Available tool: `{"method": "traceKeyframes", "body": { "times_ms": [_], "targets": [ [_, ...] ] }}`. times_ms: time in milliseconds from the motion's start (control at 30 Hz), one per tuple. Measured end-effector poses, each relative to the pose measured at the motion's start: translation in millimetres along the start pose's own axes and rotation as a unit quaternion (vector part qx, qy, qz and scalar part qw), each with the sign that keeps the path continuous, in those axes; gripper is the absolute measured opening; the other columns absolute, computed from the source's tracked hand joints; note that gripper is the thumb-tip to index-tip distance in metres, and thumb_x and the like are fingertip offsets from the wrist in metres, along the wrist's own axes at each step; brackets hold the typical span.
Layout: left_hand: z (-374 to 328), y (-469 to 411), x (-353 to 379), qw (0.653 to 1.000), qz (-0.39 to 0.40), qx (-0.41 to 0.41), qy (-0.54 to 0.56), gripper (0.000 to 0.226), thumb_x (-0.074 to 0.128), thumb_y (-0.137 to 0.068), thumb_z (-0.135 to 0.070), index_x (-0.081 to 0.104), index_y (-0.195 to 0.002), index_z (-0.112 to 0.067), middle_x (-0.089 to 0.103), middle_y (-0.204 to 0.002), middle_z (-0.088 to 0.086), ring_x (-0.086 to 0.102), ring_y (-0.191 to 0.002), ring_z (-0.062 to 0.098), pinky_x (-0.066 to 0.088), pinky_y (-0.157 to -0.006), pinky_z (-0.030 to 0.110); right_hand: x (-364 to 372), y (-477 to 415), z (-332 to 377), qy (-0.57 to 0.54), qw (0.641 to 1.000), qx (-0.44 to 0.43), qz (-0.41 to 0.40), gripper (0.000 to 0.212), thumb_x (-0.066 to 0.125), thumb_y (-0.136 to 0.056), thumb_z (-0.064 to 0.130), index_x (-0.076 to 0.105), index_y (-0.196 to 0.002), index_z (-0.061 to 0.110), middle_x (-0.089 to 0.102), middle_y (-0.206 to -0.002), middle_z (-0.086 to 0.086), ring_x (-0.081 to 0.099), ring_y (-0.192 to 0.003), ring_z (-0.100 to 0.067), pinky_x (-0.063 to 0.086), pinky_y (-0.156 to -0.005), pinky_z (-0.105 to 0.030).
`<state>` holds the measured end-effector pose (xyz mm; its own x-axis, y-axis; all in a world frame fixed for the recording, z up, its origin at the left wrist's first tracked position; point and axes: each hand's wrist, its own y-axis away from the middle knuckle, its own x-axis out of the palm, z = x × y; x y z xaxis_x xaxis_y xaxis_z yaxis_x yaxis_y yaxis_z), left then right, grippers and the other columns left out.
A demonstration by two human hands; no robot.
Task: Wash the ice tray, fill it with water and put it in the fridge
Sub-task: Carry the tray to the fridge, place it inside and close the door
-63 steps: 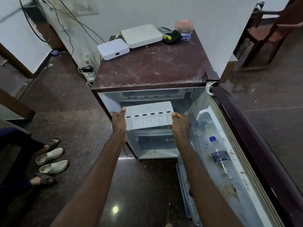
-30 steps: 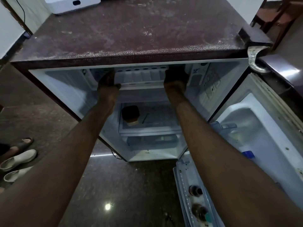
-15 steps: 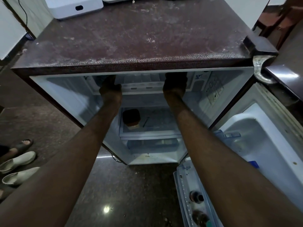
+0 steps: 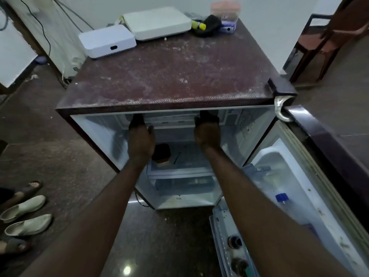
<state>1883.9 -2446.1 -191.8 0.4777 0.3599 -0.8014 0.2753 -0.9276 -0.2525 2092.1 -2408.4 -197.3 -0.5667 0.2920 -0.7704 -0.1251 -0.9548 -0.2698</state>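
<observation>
The small maroon fridge (image 4: 169,76) stands with its door (image 4: 295,176) swung open to the right. Both my arms reach into its top compartment. Only a thin white strip of the ice tray (image 4: 171,120) shows under the fridge's top edge, between my hands. My left hand (image 4: 140,136) is at the tray's left end and my right hand (image 4: 207,132) at its right end. Both sets of fingers curl up at the tray's ends, with the fingertips lost in shadow. Whether the tray rests on the compartment floor is hidden.
A dark jar (image 4: 161,154) sits on the shelf below my hands. A blue-capped bottle (image 4: 283,200) lies in the door. Two white boxes (image 4: 107,41) and small items crowd the fridge top's back edge. Pale shoes (image 4: 26,206) and another person's sandalled feet are at left, a chair (image 4: 329,37) at right.
The tray went from in front of the fridge into the top compartment, and only its edge shows now. My hands stayed at its ends. My head has pulled back and up.
</observation>
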Motion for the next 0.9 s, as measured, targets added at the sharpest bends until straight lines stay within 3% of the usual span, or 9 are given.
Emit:
{"method": "traceKeyframes", "body": {
  "times_ms": [67, 133, 233, 400, 567, 667, 733, 800, 900],
  "targets": [
    [-4, 28, -10, 0.998, 0.047, 0.025, -0.036, 0.067, 0.053, -0.107, -0.021, 0.022, -0.163, 0.0, 0.027, -0.168, 0.021, 0.022, -0.157, 0.038, 0.032, -0.122, 0.049, -11, 21, 4, 0.012, 1.0, 0.0, 0.01, 0.037, 0.055, -0.104, 0.017, 0.06, -0.137, 0.001, 0.068, -0.122, -0.025, 0.058, -0.116, -0.044, 0.053, -0.088, -0.045],
    [-12, 57, -26, 0.994, 0.049, 0.074, -0.071, 0.07, 0.055, -0.106, -0.024, 0.021, -0.162, 0.001, 0.021, -0.17, 0.02, 0.016, -0.159, 0.037, 0.039, -0.119, 0.053, -28, 50, 8, 0.056, 0.998, -0.024, 0.035, 0.037, 0.056, -0.101, 0.011, 0.059, -0.136, -0.001, 0.068, -0.122, -0.025, 0.06, -0.112, -0.043, 0.053, -0.084, -0.044],
    [-24, 96, -48, 0.989, 0.067, 0.099, -0.085, 0.073, 0.058, -0.104, -0.032, 0.026, -0.16, 0.002, 0.022, -0.17, 0.02, 0.022, -0.157, 0.039, 0.047, -0.11, 0.054, -51, 99, 13, 0.088, 0.994, -0.06, 0.03, 0.018, 0.059, -0.092, 0.009, 0.067, -0.107, 0.004, 0.07, -0.102, -0.016, 0.064, -0.096, -0.038, 0.051, -0.076, -0.041],
    [-50, 155, -88, 0.976, 0.087, 0.165, -0.116, 0.079, 0.055, -0.104, -0.041, 0.022, -0.162, 0.002, 0.013, -0.172, 0.018, 0.007, -0.16, 0.036, 0.031, -0.125, 0.052, -95, 163, 25, 0.114, 0.986, -0.116, 0.042, 0.031, 0.063, -0.096, 0.014, 0.067, -0.125, 0.003, 0.068, -0.127, -0.017, 0.062, -0.117, -0.038, 0.05, -0.099, -0.044],
    [-80, 197, -132, 0.969, 0.093, 0.2, -0.112, 0.079, 0.048, -0.107, -0.046, 0.016, -0.164, -0.001, 0.005, -0.174, 0.016, 0.0, -0.161, 0.033, 0.021, -0.129, 0.046, -181, 189, 63, 0.123, 0.982, -0.129, -0.057, 0.038, 0.056, -0.097, 0.004, 0.061, -0.135, 0.002, 0.063, -0.14, -0.017, 0.058, -0.129, -0.033, 0.036, -0.121, -0.05],
    [-98, 216, -156, 0.967, 0.081, 0.219, -0.105, 0.078, 0.041, -0.108, -0.05, 0.017, -0.164, -0.001, 0.007, -0.174, 0.016, 0.001, -0.161, 0.033, 0.017, -0.13, 0.044, -238, 196, 71, 0.166, 0.977, -0.073, -0.111, 0.048, 0.044, -0.094, 0.006, 0.058, -0.14, 0.003, 0.06, -0.146, -0.016, 0.053, -0.137, -0.032, 0.027, -0.125, -0.053],
    [-107, 229, -166, 0.966, 0.07, 0.23, -0.096, 0.077, 0.043, -0.108, -0.049, 0.018, -0.164, -0.001, 0.008, -0.174, 0.016, 0.002, -0.161, 0.032, 0.018, -0.13, 0.045, -272, 202, 65, 0.217, 0.969, 0.001, -0.114, 0.048, 0.051, -0.095, 0.012, 0.057, -0.142, 0.006, 0.055, -0.151, -0.014, 0.046, -0.144, -0.033, 0.015, -0.127, -0.058],
    [-114, 242, -177, 0.964, 0.066, 0.242, -0.085, 0.077, 0.043, -0.108, -0.049, 0.019, -0.164, -0.001, 0.007, -0.174, 0.014, 0.001, -0.162, 0.031, 0.017, -0.13, 0.044, -298, 214, 57, 0.259, 0.958, 0.098, -0.077, 0.05, 0.058, -0.096, 0.021, 0.055, -0.145, 0.009, 0.047, -0.158, -0.013, 0.036, -0.149, -0.039, 0.007, -0.123, -0.068],
    [-122, 255, -182, 0.963, 0.077, 0.247, -0.074, 0.077, 0.043, -0.108, -0.051, 0.021, -0.163, -0.003, 0.008, -0.174, 0.013, 0.001, -0.162, 0.03, 0.02, -0.129, 0.046, -310, 227, 42, 0.278, 0.941, 0.189, 0.037, 0.059, 0.049, -0.104, 0.033, 0.034, -0.158, 0.013, 0.028, -0.168, -0.013, 0.022, -0.153, -0.045, 0.012, -0.113, -0.082]
  ]
}}
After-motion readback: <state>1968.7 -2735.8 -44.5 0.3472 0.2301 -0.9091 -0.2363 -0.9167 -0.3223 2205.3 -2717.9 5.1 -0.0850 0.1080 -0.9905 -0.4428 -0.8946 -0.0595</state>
